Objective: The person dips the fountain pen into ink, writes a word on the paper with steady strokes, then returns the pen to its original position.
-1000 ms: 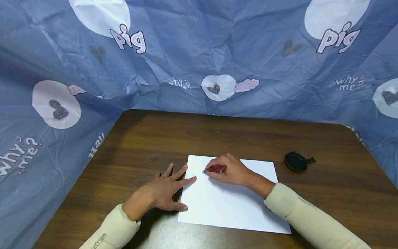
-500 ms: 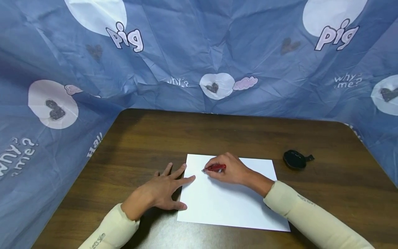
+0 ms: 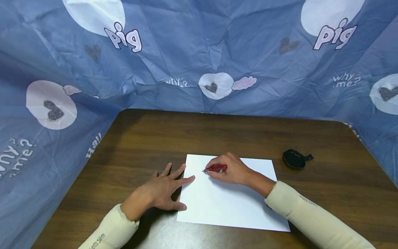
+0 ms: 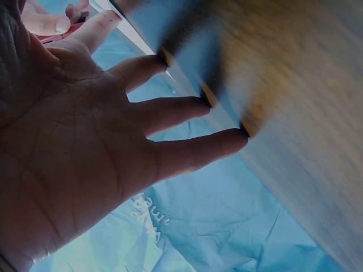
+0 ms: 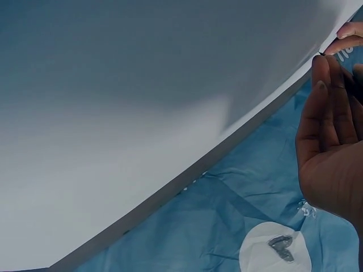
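A white sheet of paper (image 3: pixel 230 207) lies on the wooden table in the head view. My right hand (image 3: pixel 231 169) pinches a red pen (image 3: pixel 217 167) between thumb and fingers, its tip at the upper left part of the sheet. With fingers spread, my left hand (image 3: pixel 163 190) rests across the sheet's left edge, partly on the table. The left wrist view gives the palm side of the left hand (image 4: pixel 85 130), with the red pen (image 4: pixel 59 35) beyond it. In the right wrist view the right hand (image 5: pixel 329 124) is at the right, and the pen is mostly hidden by the fingers.
A small black rounded object with a short tab (image 3: pixel 293 159) lies on the table (image 3: pixel 224 133) to the right of the paper. Blue printed cloth (image 3: pixel 174 52) hangs behind the table and along its left side.
The head view has shifted slightly. The pen tip has moved a very little to the right over the paper; the left hand stays in place.
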`<state>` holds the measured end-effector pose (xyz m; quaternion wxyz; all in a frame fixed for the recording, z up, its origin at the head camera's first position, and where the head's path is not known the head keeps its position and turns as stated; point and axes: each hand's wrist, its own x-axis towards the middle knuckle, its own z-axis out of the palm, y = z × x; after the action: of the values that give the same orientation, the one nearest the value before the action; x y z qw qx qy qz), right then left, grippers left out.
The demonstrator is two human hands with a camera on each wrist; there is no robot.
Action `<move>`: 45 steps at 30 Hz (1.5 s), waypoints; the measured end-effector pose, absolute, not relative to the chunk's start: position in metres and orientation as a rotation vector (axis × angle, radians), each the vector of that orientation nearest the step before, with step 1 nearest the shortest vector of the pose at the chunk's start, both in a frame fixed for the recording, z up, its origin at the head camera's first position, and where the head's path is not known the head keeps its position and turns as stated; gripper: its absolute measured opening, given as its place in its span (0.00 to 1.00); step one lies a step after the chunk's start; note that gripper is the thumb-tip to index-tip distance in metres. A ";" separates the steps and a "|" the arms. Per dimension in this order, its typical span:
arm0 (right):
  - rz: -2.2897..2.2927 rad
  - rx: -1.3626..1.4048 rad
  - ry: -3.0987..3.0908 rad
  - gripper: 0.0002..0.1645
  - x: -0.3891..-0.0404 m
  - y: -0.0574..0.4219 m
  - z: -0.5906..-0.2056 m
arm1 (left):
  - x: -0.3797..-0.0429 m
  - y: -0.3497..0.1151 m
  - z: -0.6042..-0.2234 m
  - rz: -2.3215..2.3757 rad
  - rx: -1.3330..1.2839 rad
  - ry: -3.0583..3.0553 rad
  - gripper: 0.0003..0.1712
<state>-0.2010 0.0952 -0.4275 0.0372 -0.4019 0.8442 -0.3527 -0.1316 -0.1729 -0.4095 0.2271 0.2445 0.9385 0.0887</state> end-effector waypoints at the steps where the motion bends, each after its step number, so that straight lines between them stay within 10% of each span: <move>1: -1.080 -1.231 2.593 0.08 -0.201 0.095 -0.428 | -0.131 -0.173 -0.409 0.244 0.670 2.585 0.49; 45: -1.089 -1.049 2.602 0.09 -0.195 0.126 -0.422 | -0.133 -0.172 -0.410 0.239 0.678 2.581 0.50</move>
<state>-0.1954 0.1261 -0.4225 0.0659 -0.3479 0.8627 -0.3611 -0.1326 -0.1723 -0.4096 0.2289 0.2463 0.9377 0.0870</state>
